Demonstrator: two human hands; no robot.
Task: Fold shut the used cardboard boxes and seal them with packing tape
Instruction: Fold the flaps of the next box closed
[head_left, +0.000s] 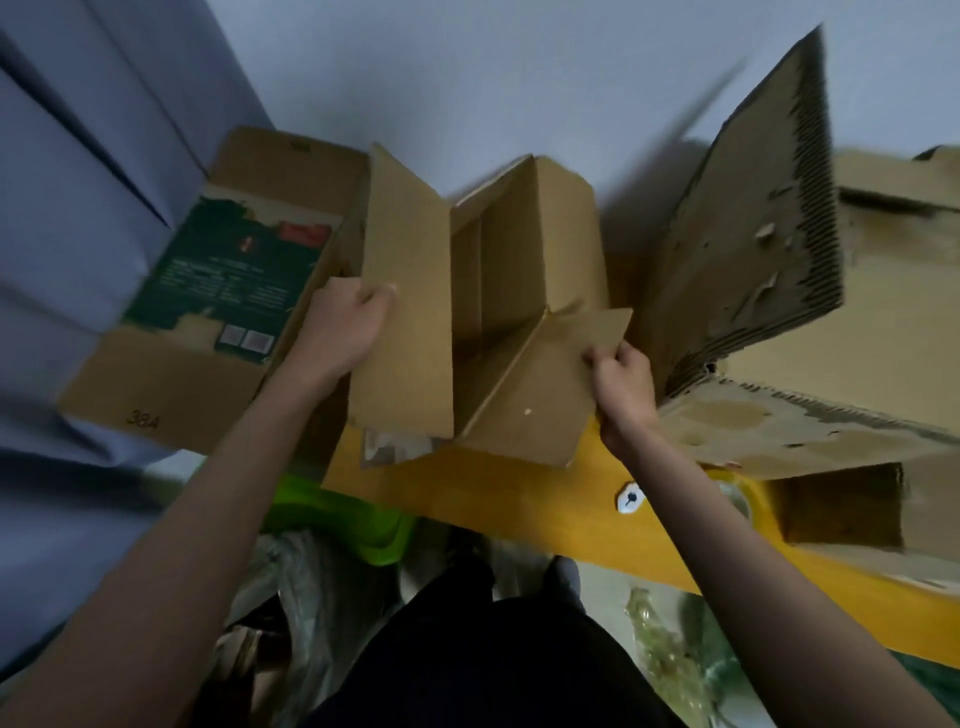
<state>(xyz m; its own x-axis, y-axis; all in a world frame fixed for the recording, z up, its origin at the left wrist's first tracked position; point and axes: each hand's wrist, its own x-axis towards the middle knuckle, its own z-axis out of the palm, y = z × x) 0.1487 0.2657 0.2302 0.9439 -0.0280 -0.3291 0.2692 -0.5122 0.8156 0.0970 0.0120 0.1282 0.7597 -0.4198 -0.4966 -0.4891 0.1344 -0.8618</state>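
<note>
Two flaps of the small open cardboard box (498, 291) are held at once, one in each hand, which suits folding the top shut from both sides together. This box stands at the centre of the view on a yellow table (519, 499), its mouth facing up and its inside showing bare. At about nine o'clock from the opening, the left hand (343, 332) curls its fingers over the outer edge of the tall left flap (405, 312), which stands nearly upright. At about four o'clock, the right hand (621, 384) pinches the far corner of the lower flap (540, 384), which lies splayed outward and down, so it likely needs lifting before it can close.

At ten o'clock lies a green-printed carton (218, 291), open too. From two to four o'clock sits a large torn box (831, 322), one ragged flap raised. No tape shows clearly; sealing looks some way off.
</note>
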